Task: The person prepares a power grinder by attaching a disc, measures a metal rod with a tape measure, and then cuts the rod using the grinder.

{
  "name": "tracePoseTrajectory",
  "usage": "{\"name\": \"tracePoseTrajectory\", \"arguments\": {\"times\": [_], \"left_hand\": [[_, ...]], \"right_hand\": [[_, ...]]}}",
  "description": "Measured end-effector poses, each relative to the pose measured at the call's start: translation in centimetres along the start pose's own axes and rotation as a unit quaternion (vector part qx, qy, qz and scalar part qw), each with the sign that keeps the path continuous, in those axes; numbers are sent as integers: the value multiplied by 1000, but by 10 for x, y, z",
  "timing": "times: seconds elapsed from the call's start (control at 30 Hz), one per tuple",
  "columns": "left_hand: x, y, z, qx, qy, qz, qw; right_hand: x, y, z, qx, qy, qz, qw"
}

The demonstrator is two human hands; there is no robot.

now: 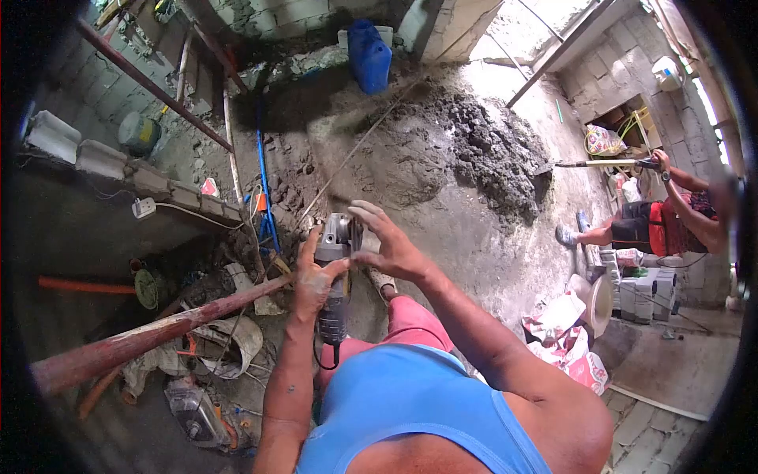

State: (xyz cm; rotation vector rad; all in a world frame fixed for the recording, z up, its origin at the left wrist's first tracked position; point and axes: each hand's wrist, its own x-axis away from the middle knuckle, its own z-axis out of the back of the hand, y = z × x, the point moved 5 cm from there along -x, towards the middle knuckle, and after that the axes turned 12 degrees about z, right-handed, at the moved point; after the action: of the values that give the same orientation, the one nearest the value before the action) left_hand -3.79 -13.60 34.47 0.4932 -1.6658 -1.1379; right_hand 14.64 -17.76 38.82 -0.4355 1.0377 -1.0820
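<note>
An angle grinder (332, 314) with a grey metal head and a dark body is held upright in front of the blue shirt, its cord hanging from the lower end. My left hand (313, 276) is wrapped round the grinder just below its head. On the other side, my right hand (388, 243) has its fingers spread beside the disc (356, 235) at the grinder's head, with the thumb side close to the tool. Whether the right fingertips touch the disc cannot be made out.
A rusty pole (166, 336) slants in from the left. Wet mortar (497, 154) is heaped ahead, near a blue jerrycan (369, 57). At the right a co-worker (671, 213) holds a shovel (600, 163). White sacks (564, 340) lie at the right.
</note>
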Motion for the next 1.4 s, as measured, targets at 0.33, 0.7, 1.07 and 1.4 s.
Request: {"name": "tracePoseTrajectory", "arguments": {"times": [0.33,0.7,1.07,1.4], "left_hand": [[-2,-5,17,6,13,-15,1000],[-4,-9,38,37,-8,-4,999],[-2,-5,41,137,-40,35,989],[2,-2,33,131,-50,49,989]], "right_hand": [[19,42,-26,-74,29,-373,925],[2,36,-47,-92,29,-366,926],[-9,21,-51,-28,54,-72,996],[-7,22,-45,-107,37,-333,936]]}}
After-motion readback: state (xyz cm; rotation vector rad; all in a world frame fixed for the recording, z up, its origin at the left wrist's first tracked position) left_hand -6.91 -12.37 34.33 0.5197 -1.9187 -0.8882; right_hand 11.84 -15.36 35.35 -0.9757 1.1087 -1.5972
